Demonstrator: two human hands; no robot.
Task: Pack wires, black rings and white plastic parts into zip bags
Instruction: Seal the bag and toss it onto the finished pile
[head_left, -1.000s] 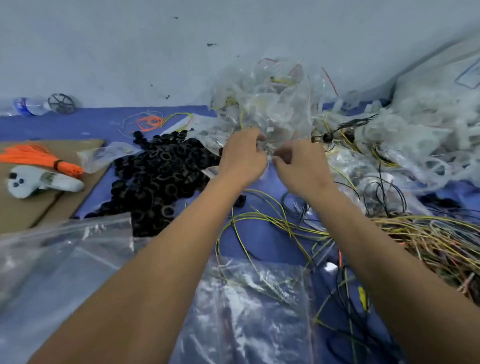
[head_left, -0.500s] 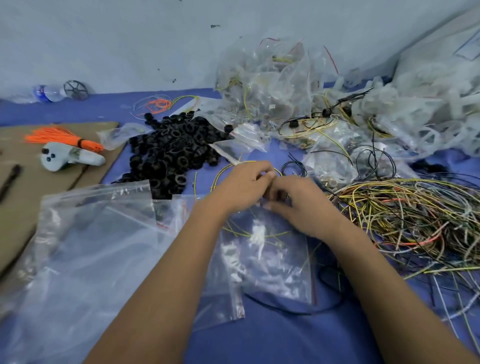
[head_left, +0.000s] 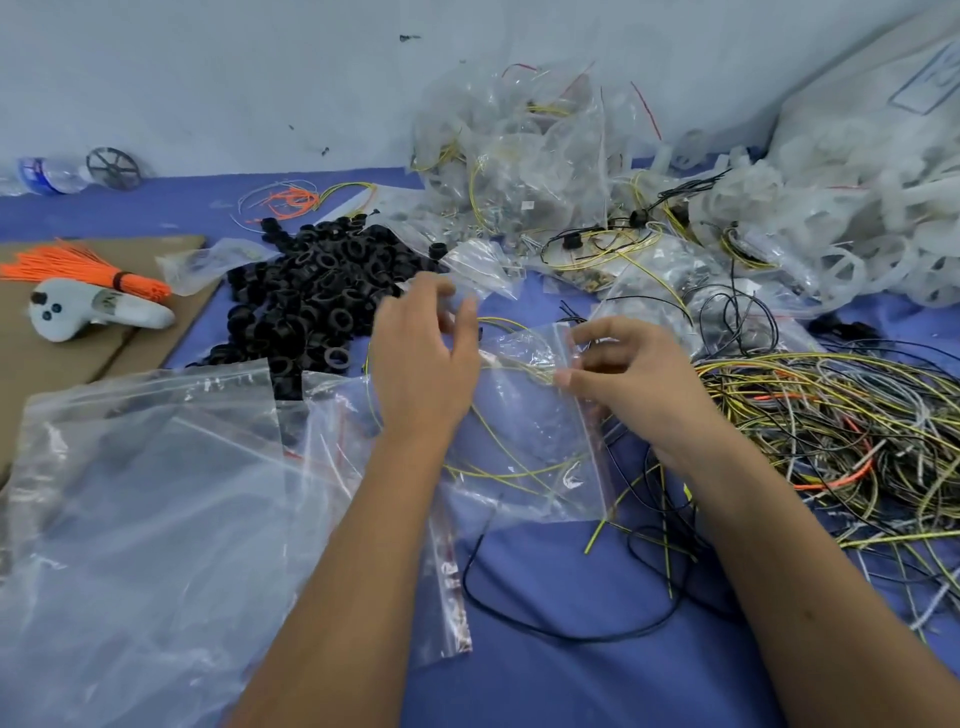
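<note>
Fingers of the right hand (head_left: 631, 384) pinch the zip bag (head_left: 524, 447) at its red-striped mouth, yellow wires (head_left: 498, 470) inside; left hand (head_left: 423, 364) hovers above it, fingers loose, beside the black rings (head_left: 317, 301) on the counter (head_left: 597, 670).

1. The hands, which met at the far heap of bags a second ago and were pressed together half a second ago, have drawn apart
2. The left hand (head_left: 423, 364) now has spread fingers, off the zip bag (head_left: 530, 431)
3. The right hand (head_left: 623, 384) now pinches the bag's red zip edge, with yellow wires (head_left: 498, 470) inside
</note>
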